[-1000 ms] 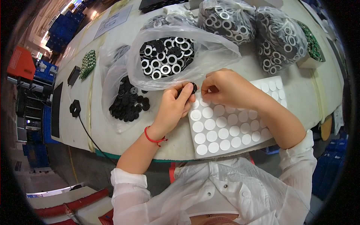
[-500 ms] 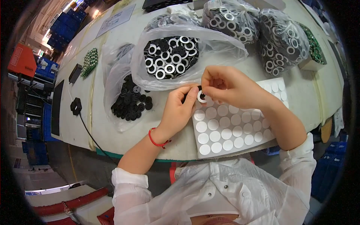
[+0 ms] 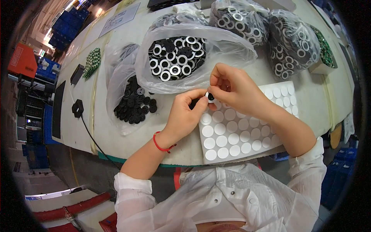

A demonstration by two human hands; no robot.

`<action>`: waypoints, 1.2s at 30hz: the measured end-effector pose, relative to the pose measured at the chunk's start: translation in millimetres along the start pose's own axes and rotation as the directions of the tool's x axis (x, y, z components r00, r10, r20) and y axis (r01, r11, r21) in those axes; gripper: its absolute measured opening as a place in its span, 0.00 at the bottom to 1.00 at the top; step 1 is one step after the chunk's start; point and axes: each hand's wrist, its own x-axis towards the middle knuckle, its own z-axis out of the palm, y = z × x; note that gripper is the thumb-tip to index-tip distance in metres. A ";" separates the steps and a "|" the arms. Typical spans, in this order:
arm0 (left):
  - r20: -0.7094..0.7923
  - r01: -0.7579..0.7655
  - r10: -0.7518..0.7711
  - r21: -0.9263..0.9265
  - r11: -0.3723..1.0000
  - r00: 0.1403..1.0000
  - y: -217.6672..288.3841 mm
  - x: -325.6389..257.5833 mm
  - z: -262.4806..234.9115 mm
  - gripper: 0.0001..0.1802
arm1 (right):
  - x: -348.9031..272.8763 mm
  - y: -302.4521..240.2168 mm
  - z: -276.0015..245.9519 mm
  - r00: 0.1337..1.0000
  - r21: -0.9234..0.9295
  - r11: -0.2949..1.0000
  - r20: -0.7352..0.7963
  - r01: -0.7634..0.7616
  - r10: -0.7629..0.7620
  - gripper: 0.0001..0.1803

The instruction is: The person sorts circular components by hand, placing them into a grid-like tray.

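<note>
Over the near middle of the table I hold a small round part (image 3: 210, 98), black with a white ring on its face. My left hand (image 3: 188, 112) is closed, its thumb and fingers gripping the part from the left. My right hand (image 3: 236, 88) is pinched at the part's upper right edge; its fingertips partly cover it. Beneath my right hand lies a pale sheet (image 3: 247, 154) bearing rows of white round stickers (image 3: 233, 138). Beyond my hands, an open clear plastic bag (image 3: 228, 42) holds many black parts with white rings (image 3: 175, 70).
To the left, loose black discs (image 3: 133, 102) spill from another clear bag. Filled bags of ringed parts (image 3: 239, 23) stand at the back, beside a box of green pieces (image 3: 324, 48). A black hexagonal object (image 3: 78, 109) with a cable and a green-and-white stack (image 3: 92, 63) lie further left.
The ringed part has tilted and shifted slightly right and up between my fingers. My left fingers followed it a little; my right fingertips now meet its upper edge.
</note>
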 end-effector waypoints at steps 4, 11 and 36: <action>0.009 0.019 -0.019 -0.026 0.999 1.000 1.4 0.2 -0.5 0.13 | 0.5 -0.5 1.2 1.000 -0.013 1.000 -0.005 0.011 -0.011 0.07; 0.021 0.013 -0.013 0.001 1.000 1.000 1.6 0.8 -0.7 0.14 | -0.1 -0.3 0.9 0.998 -0.063 0.996 -0.007 0.063 -0.063 0.07; 0.204 0.095 -0.098 0.023 0.995 0.974 9.7 1.1 -7.3 0.08 | -4.9 -16.6 -13.3 0.934 -0.031 0.994 0.342 -0.104 0.108 0.12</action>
